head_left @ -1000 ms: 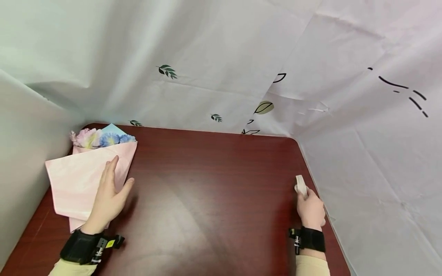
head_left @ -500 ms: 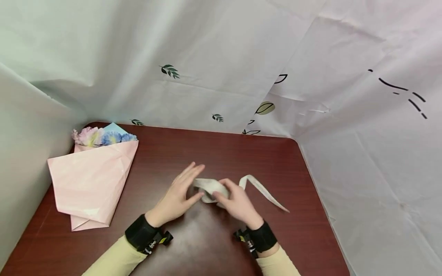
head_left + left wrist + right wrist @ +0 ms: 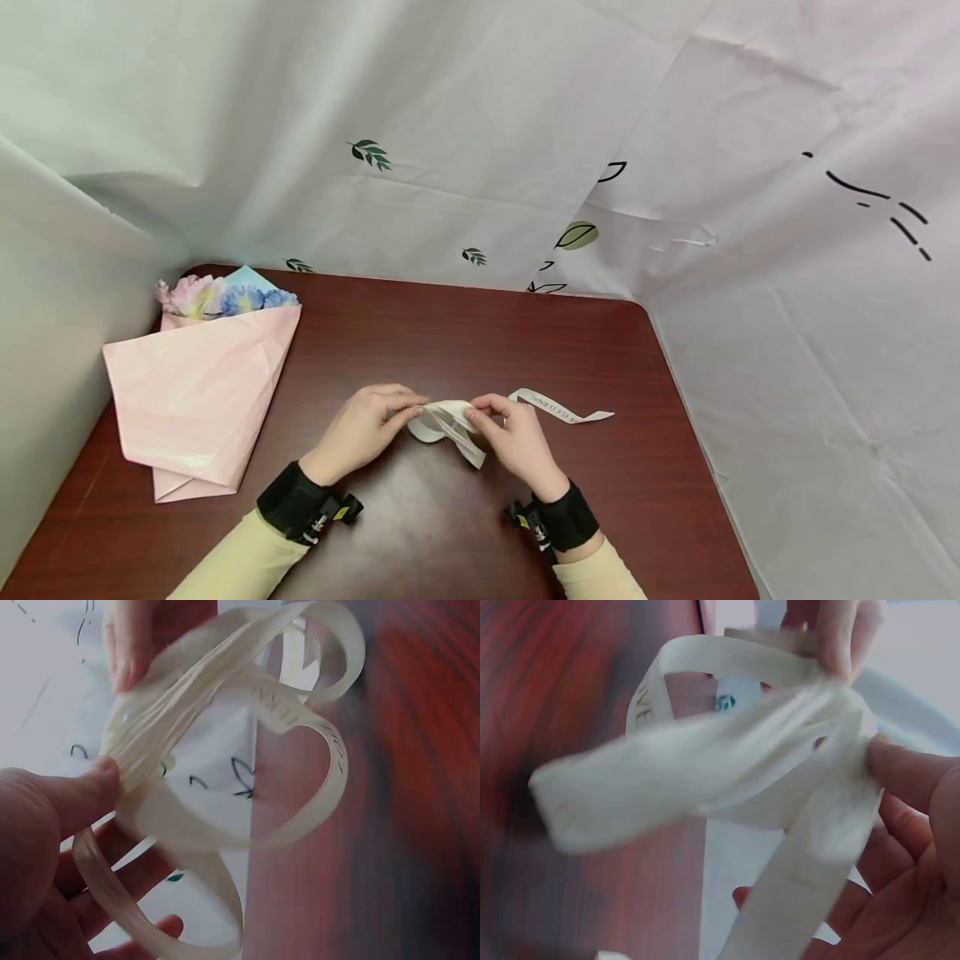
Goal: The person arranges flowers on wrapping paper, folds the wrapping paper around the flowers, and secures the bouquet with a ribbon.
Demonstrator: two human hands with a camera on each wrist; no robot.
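A cream ribbon (image 3: 450,410) with printed letters is stretched between both hands over the middle of the table. My left hand (image 3: 367,429) pinches one side of its gathered loops between thumb and fingers. On the other side, my right hand (image 3: 517,437) grips the ribbon with thumb and forefinger. One printed tail of it trails on the tabletop to the right of the right hand. In the left wrist view the ribbon (image 3: 172,720) hangs in several loose loops. A blurred flat end of the ribbon (image 3: 615,787) sticks out in the right wrist view.
A bouquet in pink wrapping paper (image 3: 202,400), with pink and blue flowers (image 3: 240,300), lies at the left of the dark red table (image 3: 420,333). White patterned sheeting (image 3: 450,167) hangs behind the table and along its sides.
My left hand has come from the bouquet to the middle. The right hand has brought the ribbon there from the right edge. Now both hands hold it, and its loops are partly spread.
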